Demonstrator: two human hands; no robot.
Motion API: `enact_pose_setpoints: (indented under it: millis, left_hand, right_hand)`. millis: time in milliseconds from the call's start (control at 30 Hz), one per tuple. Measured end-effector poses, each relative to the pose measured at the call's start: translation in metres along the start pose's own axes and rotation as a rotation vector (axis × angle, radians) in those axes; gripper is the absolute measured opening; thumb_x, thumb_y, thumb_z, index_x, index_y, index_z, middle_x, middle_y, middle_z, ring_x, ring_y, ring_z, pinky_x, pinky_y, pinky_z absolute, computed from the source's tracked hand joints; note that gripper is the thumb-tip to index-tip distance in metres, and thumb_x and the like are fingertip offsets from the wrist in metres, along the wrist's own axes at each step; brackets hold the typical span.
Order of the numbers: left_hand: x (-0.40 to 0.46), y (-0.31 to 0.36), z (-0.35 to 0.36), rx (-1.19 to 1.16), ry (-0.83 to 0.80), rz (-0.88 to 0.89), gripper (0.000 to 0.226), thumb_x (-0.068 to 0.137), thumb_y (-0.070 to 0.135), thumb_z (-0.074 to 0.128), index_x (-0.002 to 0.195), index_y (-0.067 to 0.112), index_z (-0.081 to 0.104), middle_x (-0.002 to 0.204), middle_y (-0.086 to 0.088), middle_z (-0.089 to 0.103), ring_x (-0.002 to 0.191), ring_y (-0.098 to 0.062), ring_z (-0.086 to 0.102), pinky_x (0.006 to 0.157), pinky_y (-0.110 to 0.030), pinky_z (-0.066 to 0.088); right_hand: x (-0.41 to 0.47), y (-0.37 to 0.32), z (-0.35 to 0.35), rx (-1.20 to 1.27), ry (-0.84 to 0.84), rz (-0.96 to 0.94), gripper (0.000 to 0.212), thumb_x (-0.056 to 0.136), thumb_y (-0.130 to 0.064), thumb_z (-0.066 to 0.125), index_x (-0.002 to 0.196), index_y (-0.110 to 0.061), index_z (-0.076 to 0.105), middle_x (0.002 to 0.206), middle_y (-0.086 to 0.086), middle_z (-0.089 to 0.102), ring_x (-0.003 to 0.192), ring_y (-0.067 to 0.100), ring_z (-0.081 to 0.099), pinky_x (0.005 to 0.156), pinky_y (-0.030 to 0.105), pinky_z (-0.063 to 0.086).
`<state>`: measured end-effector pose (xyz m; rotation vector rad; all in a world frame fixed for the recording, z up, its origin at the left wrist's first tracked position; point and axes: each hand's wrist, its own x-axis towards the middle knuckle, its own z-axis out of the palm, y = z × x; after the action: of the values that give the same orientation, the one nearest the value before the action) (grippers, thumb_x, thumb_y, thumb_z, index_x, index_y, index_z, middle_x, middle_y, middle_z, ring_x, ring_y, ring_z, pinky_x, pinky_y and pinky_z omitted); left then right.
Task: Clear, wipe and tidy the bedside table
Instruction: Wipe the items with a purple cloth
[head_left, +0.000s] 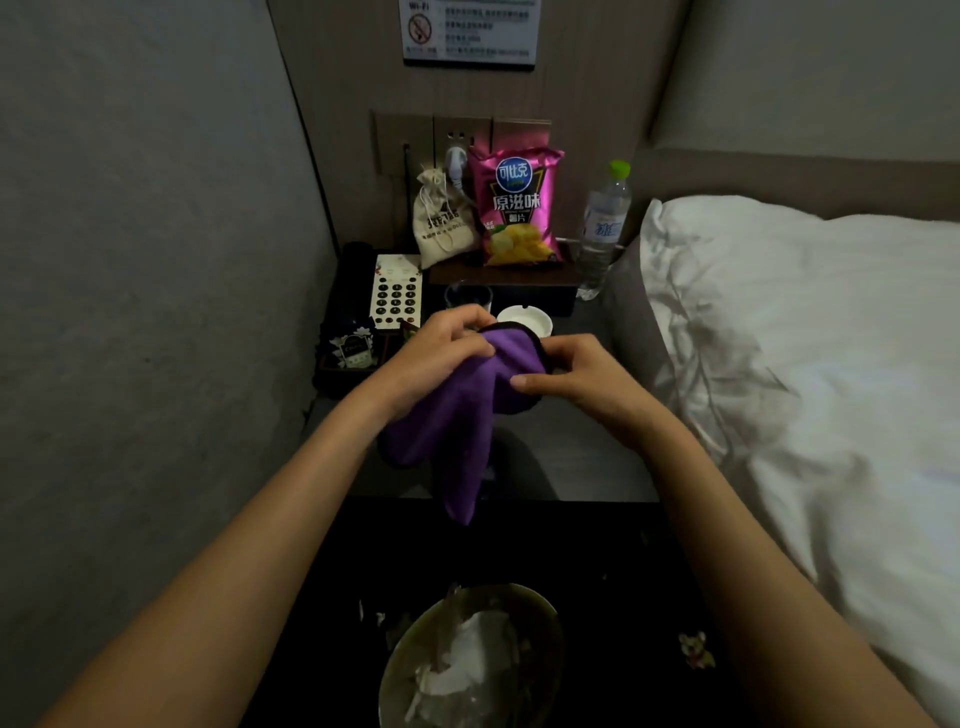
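Head view: both hands hold a purple microfibre cloth with black edging (467, 410) above the dark tabletop (571, 447). Left hand (441, 348) pinches the cloth's upper left edge, fingers curled closed on it. Right hand (576, 374) grips the upper right edge, thumb on top. Rest of the cloth hangs down between the forearms, clear of the tabletop.

Far side, on a raised dark tray: pink crisp packet (517, 208) upright, beige drawstring pouch (444, 218) just left of it, white plug (457, 163) in the wall socket behind. Clear plastic water bottle with green cap (602, 228) stands right of the packet, near the white pillow (779, 291). Left of the hands, a cream phone keypad (397, 293). Just beyond the hands, a dark glass (467, 296) and a white round ashtray (524, 319), partly hidden. Near bottom, a round bin holding white tissue (467, 660).
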<state>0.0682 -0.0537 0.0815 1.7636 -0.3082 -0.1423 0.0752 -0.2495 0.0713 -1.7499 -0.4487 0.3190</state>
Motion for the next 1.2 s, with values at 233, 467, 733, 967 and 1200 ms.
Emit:
enact_pose_setpoints:
  millis: [233, 467, 733, 967, 1200]
  left_hand:
    - [-0.003, 0.017, -0.003, 0.244, -0.069, 0.092, 0.019, 0.091, 0.007, 0.063, 0.078, 0.021, 0.064, 0.063, 0.015, 0.063, 0.060, 0.010, 0.054, 0.062, -0.009, 0.038]
    - [-0.011, 0.017, -0.024, 0.208, 0.120, 0.099, 0.008, 0.097, 0.011, 0.055, 0.093, 0.005, 0.059, 0.072, -0.006, 0.053, 0.063, -0.008, 0.047, 0.059, -0.016, 0.035]
    - [-0.024, -0.008, -0.048, 0.152, 0.243, -0.038, 0.023, 0.100, 0.021, 0.050, 0.078, 0.026, 0.056, 0.065, 0.012, 0.053, 0.054, 0.002, 0.048, 0.045, -0.016, 0.038]
    - [-0.029, -0.018, -0.050, 0.003, 0.238, -0.164, 0.027, 0.100, 0.023, 0.049, 0.074, 0.025, 0.054, 0.063, 0.012, 0.048, 0.056, -0.005, 0.043, 0.047, -0.018, 0.033]
    - [-0.024, -0.037, -0.044, 0.182, 0.246, -0.109, 0.019, 0.096, 0.009, 0.056, 0.079, 0.018, 0.058, 0.077, 0.004, 0.056, 0.064, -0.001, 0.055, 0.049, -0.021, 0.052]
  right_hand:
    - [-0.004, -0.006, 0.012, -0.060, -0.051, 0.024, 0.029, 0.087, -0.008, 0.069, 0.104, 0.015, 0.064, 0.103, 0.034, 0.066, 0.090, 0.032, 0.061, 0.080, 0.045, 0.046]
    - [-0.014, 0.018, -0.004, -0.079, -0.052, 0.149, 0.030, 0.082, -0.007, 0.074, 0.098, 0.016, 0.063, 0.096, 0.030, 0.066, 0.089, 0.026, 0.055, 0.083, 0.043, 0.041]
    - [-0.029, 0.013, -0.042, -0.184, 0.135, 0.078, 0.004, 0.085, 0.006, 0.067, 0.087, 0.003, 0.065, 0.070, 0.007, 0.061, 0.063, 0.009, 0.055, 0.060, 0.022, 0.045]
    - [-0.031, -0.016, -0.063, -0.186, 0.223, 0.032, 0.009, 0.082, -0.004, 0.073, 0.079, -0.012, 0.072, 0.070, 0.010, 0.066, 0.063, 0.019, 0.050, 0.058, 0.028, 0.037]
    - [-0.016, 0.005, -0.066, -0.296, 0.264, 0.109, 0.008, 0.085, -0.003, 0.071, 0.091, 0.003, 0.071, 0.060, 0.004, 0.060, 0.041, -0.001, 0.045, 0.043, 0.009, 0.035]
